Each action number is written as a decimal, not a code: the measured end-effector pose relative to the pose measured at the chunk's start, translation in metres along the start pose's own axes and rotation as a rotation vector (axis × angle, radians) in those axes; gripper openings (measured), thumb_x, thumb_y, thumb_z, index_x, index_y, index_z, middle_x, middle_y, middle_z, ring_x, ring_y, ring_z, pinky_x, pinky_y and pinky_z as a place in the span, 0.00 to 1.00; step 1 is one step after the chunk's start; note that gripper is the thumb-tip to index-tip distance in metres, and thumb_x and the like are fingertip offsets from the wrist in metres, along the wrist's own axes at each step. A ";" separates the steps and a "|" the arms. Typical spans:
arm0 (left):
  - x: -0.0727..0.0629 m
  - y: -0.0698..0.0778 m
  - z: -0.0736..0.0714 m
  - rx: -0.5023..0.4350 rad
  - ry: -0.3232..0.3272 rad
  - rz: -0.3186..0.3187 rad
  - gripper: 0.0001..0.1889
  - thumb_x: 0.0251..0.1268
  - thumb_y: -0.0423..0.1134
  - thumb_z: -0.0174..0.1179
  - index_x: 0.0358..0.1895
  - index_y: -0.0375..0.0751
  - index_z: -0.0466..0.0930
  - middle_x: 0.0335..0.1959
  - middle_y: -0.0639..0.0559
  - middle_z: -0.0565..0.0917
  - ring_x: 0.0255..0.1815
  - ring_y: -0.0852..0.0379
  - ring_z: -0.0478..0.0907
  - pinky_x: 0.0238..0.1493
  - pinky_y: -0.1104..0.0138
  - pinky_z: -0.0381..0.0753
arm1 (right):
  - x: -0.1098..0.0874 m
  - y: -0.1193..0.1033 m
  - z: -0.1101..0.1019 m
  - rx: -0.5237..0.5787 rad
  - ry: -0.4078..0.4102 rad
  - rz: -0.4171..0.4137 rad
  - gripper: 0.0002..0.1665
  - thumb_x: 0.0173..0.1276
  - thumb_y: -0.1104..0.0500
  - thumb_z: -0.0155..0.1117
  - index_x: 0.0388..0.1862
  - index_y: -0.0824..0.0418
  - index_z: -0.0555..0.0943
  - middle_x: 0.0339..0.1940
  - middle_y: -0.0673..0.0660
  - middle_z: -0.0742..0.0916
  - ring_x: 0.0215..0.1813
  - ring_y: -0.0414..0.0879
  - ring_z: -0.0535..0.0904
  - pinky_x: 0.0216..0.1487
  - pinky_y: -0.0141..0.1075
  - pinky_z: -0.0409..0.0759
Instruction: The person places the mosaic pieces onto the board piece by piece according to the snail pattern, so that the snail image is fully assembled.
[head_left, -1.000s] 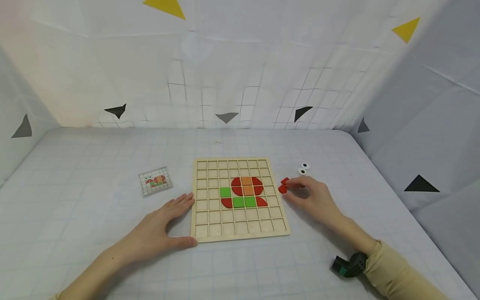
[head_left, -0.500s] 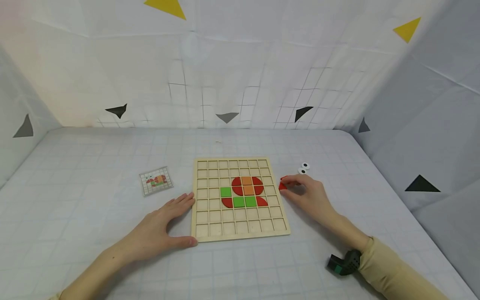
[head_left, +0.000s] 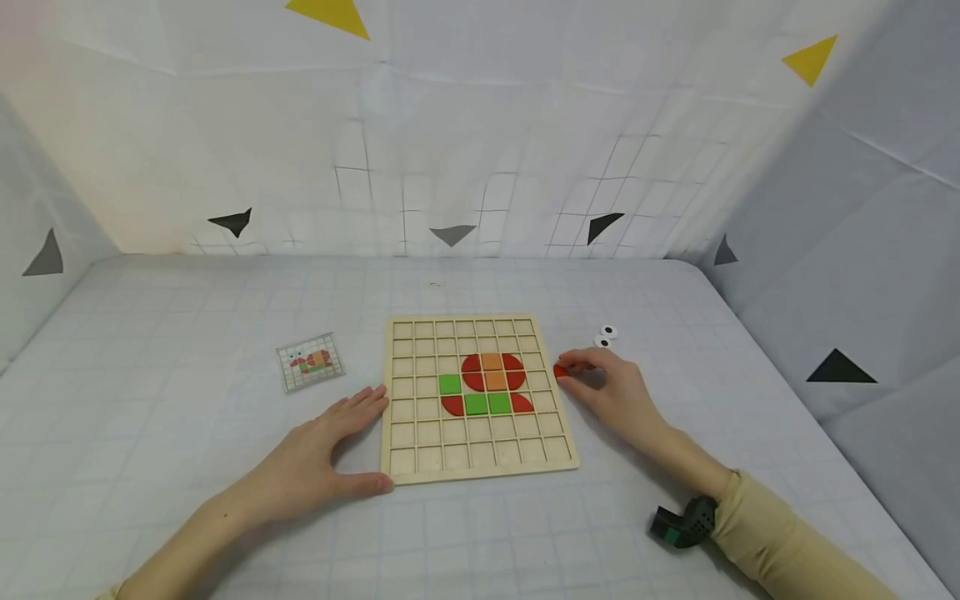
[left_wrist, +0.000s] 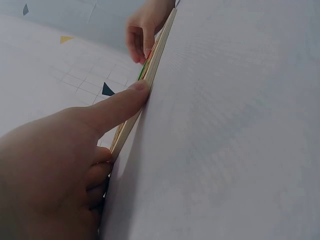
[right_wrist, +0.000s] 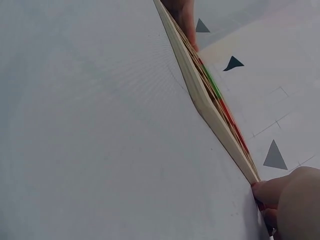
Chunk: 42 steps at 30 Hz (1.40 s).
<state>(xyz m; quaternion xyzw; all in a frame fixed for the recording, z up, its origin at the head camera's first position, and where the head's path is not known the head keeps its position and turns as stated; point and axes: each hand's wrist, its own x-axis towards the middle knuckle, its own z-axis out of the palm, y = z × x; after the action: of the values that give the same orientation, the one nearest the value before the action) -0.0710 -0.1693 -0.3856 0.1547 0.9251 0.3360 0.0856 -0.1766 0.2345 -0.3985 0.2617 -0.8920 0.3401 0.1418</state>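
Note:
A square wooden grid board (head_left: 420, 433) lies on the table, bearing red quarter-round pieces, green squares (head_left: 476, 404) and orange squares (head_left: 492, 371). Along its left edge rests my left hand (head_left: 300, 467), fingers extended and thumb (left_wrist: 127, 102) against the near left corner in the left wrist view. Just beyond the right edge, my right hand (head_left: 615, 396) pinches a small red piece (head_left: 561, 372) between thumb and fingertips. Fingers hide part of that piece; a bit of red (right_wrist: 261, 205) shows under the right fingertips in the right wrist view.
Left of the board lies a small pattern card (head_left: 310, 362) with a coloured figure on a grid. Two white eye discs (head_left: 608, 332) sit just beyond my right hand. A dark wrist camera (head_left: 684, 523) hangs by the right sleeve. White cloth walls (head_left: 450, 150) surround the table.
My right hand has shifted slightly left, toward the board's edge. Two red shapes showed at its fingertips a second ago; one shows now. The left hand and board have stayed put.

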 end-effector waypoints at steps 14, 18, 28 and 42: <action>-0.001 0.002 -0.001 -0.009 -0.004 0.007 0.52 0.48 0.71 0.68 0.77 0.54 0.61 0.79 0.62 0.58 0.80 0.41 0.54 0.74 0.37 0.57 | 0.001 0.001 0.000 0.005 0.029 -0.016 0.19 0.57 0.67 0.76 0.49 0.61 0.84 0.41 0.51 0.88 0.43 0.44 0.82 0.49 0.33 0.78; -0.001 0.004 -0.001 -0.005 -0.005 0.019 0.52 0.50 0.72 0.67 0.77 0.54 0.62 0.80 0.60 0.59 0.79 0.38 0.55 0.72 0.35 0.57 | 0.003 -0.005 -0.002 0.030 0.031 0.015 0.20 0.57 0.67 0.76 0.50 0.61 0.84 0.41 0.51 0.88 0.43 0.45 0.82 0.50 0.35 0.77; -0.001 0.002 -0.001 -0.013 0.002 0.024 0.52 0.49 0.71 0.68 0.77 0.54 0.62 0.79 0.60 0.59 0.79 0.40 0.55 0.73 0.36 0.57 | 0.024 -0.044 0.022 0.179 -0.105 0.108 0.19 0.63 0.61 0.74 0.54 0.60 0.84 0.45 0.52 0.88 0.48 0.46 0.82 0.52 0.42 0.79; -0.002 0.003 -0.001 -0.011 0.005 0.022 0.51 0.50 0.71 0.67 0.77 0.55 0.62 0.79 0.60 0.59 0.79 0.41 0.55 0.73 0.37 0.58 | 0.056 -0.077 0.064 0.238 -0.213 0.015 0.20 0.64 0.60 0.73 0.55 0.62 0.83 0.45 0.50 0.88 0.45 0.42 0.84 0.49 0.38 0.85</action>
<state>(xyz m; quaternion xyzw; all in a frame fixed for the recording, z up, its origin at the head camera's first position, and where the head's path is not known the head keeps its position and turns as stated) -0.0691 -0.1683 -0.3829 0.1636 0.9217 0.3423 0.0803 -0.1841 0.1215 -0.3798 0.3047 -0.8573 0.4149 0.0116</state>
